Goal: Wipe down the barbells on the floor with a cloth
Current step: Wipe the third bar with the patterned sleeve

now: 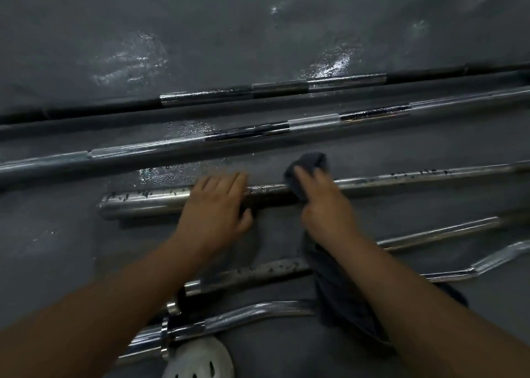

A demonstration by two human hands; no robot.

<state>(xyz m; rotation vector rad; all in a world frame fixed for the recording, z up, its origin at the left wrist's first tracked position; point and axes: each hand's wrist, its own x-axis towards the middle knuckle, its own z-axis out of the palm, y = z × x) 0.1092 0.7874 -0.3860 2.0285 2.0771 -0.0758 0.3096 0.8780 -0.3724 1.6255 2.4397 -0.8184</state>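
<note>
**Mid-wipe on the speckled bar, several bars left**

The fingers of the right hand (325,205) are clamped on a dark grey cloth (311,162), bunching it over the top of a short chrome barbell flecked with dark specks (143,202). The loose tail of the cloth hangs back under the wrist. Just to the left of them, the left hand (215,208) lies across the same bar with its fingers fairly straight and slightly apart, pressing down on it rather than wrapping it. The view is blurred here.

Specks show on the bar on both sides of the fingers, so by my reading this bar is only partly done. Nearer than the fingers, a straight grey bar with similar flecks (258,271) looks untouched. A bent chrome curl bar (258,310) lies closer still. Beyond the fingertips lie a long chrome barbell with knurled bands (246,134) and a black-and-chrome bar (286,88). Whether those two are finished cannot be told.

The bar's blunt end sits a little left of the left fingers. To the right it runs out of view, which gives the cloth a long stroke. A strip of grey floor (258,19) is free beyond the fingertips. The near side is crowded, and the cloth's tail drapes over the bars there and could snag.
</note>
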